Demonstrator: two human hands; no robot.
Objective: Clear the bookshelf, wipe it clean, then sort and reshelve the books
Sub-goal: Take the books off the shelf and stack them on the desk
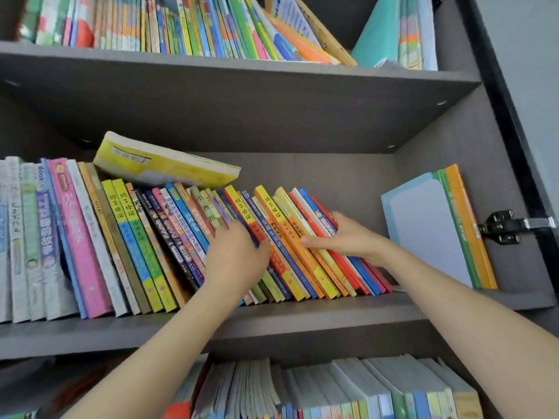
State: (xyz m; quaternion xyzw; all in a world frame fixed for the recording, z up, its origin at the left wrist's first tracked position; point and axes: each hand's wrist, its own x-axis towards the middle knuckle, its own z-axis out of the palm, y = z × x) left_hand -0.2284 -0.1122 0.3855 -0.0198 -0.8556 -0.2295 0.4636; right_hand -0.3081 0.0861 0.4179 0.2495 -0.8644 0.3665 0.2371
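The books (pixel 272 213) lean left on the middle shelf (pixel 302 325). My right hand (pixel 348 237) grasps their right end, thumb across the spines, fingers (pixel 338 219) behind. My left hand (pixel 236 255) digs between spines, seemingly pinching some. A yellow book (pixel 166 164) lies on top.

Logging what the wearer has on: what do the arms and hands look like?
The left hand and right hand are bare, no gloves. The left forearm and right forearm are bare too, with no sleeve edge in view. No watch, bracelet or ring shows on the visible parts.
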